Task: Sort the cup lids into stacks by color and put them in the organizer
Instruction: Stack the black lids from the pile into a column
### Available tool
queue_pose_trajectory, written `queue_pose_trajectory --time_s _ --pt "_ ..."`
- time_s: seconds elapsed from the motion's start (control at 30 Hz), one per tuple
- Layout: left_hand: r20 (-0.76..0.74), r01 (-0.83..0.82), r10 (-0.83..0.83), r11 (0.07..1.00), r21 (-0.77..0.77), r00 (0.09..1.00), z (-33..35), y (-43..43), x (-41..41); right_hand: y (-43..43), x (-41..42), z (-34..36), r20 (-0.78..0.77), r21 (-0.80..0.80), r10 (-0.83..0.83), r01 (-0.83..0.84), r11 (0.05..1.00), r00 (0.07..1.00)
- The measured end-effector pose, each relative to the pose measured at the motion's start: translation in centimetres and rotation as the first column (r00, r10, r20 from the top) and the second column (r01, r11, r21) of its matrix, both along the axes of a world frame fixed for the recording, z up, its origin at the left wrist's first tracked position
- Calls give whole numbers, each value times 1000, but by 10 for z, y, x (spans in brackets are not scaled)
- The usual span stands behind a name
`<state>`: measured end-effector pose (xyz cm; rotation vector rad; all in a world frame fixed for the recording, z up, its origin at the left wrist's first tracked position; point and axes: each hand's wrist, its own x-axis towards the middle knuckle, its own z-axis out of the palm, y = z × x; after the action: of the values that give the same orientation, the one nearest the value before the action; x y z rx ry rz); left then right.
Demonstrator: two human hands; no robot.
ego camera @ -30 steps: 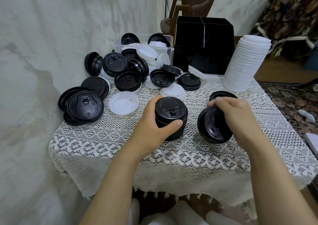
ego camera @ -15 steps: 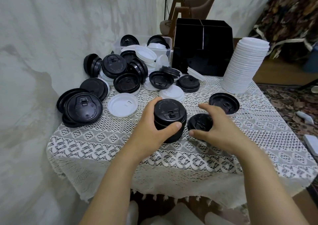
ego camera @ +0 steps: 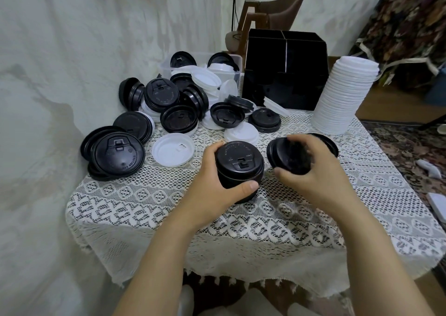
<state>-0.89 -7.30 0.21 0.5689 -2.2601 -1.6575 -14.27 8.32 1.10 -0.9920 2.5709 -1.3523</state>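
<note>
My left hand [ego camera: 218, 187] wraps around a short stack of black lids [ego camera: 239, 164] standing on the lace-covered table [ego camera: 374, 170]. My right hand [ego camera: 311, 170] holds a single black lid [ego camera: 281, 152] tilted on edge just right of that stack, blurred by motion. Another black lid [ego camera: 329, 142] lies flat behind my right hand. A tall stack of white lids [ego camera: 345, 96] stands at the back right. The black organizer [ego camera: 284, 74] sits at the back centre, its compartments open at the top.
Loose black and white lids [ego camera: 178, 115] are piled at the back left, with a clear tub [ego camera: 205, 62] of more lids behind them. A large black lid [ego camera: 115, 152] lies near the left edge. A wall runs along the left; a chair stands behind the organizer.
My right hand has lifted its black lid off the cloth and tipped it on edge beside the stack. My left hand has stayed on the stack.
</note>
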Motion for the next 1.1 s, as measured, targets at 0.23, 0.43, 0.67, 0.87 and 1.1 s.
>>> queue_pose_trajectory --time_s 0.23,0.43,0.67,0.87,1.1 --pt "-28 6 -5 1000 18 1000 0 0 -2 -15 21 17 30 -319 283 -259 912 959" --pt "-61 -4 5 1000 22 998 -1 0 -4 -29 31 12 10 -161 310 -304 939 951" --pt "-64 5 0 997 72 998 -2 -1 -1 -33 32 6 50 -91 341 -336 938 939" --pt "-18 27 -27 1000 8 999 -2 -3 2 -33 32 4 118 -133 358 -343 930 926" --pt "-170 -366 326 867 -339 930 8 -10 13 -35 33 1 128 -132 322 -306 943 938"
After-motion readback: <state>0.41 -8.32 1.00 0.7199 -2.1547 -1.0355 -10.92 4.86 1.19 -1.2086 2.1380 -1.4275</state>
